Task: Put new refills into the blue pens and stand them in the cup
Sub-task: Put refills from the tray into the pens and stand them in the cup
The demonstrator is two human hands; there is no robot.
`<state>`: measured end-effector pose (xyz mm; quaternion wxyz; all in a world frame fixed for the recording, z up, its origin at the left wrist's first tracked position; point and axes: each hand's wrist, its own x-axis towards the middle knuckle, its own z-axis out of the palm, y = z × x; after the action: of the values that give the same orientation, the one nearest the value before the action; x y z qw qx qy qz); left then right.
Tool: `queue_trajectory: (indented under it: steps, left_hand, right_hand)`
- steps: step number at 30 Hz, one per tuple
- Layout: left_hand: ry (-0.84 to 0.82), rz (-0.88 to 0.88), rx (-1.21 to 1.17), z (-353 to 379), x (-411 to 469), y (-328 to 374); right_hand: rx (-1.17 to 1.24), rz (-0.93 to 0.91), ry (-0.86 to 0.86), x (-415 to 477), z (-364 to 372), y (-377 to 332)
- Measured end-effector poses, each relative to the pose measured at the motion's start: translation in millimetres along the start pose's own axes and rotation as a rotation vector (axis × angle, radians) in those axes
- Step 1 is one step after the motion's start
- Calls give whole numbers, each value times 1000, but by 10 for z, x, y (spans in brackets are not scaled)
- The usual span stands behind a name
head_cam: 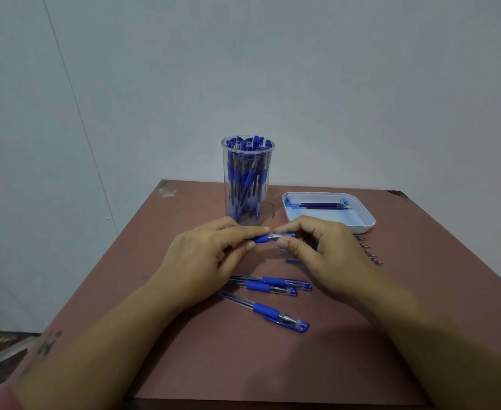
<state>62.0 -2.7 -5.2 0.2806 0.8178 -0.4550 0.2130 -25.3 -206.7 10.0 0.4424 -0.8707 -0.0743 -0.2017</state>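
Our left hand (210,257) and right hand (320,251) pinch 1 blue pen (268,238) between curled fingers (253,231), just near of the cup (226,184). 3 more pens (272,287) lie nearer on the table (391,321).

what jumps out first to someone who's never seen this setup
The tall clear cup crammed with blue pens stands at the back of the brown table. In front of it the left hand and right hand pinch one blue pen between them. Three more pens lie nearer the person, and a white tray with refills sits right of the cup.
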Motion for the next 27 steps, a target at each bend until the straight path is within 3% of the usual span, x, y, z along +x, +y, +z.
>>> queue_trajectory:
  steps: [5, 11, 20, 24, 27]
  left_hand:
    - [-73, -85, -199, 41, 24, -17]
    - [-222, -119, -242, 41, 39, 18]
    - [-296, -91, -403, 6, 35, 95]
    - [-257, -147, -290, -92, -24, -69]
    - [-163, -100, -19, -100, -24, -99]
  right_hand:
    - [75, 19, 38, 19, 18, -2]
    - [-69, -50, -25, 50, -59, -10]
    - [-246, -154, -43, 10, -175, -39]
    - [-235, -89, 64, -7, -391, 77]
    - [-276, -11, -21, 3, -348, 126]
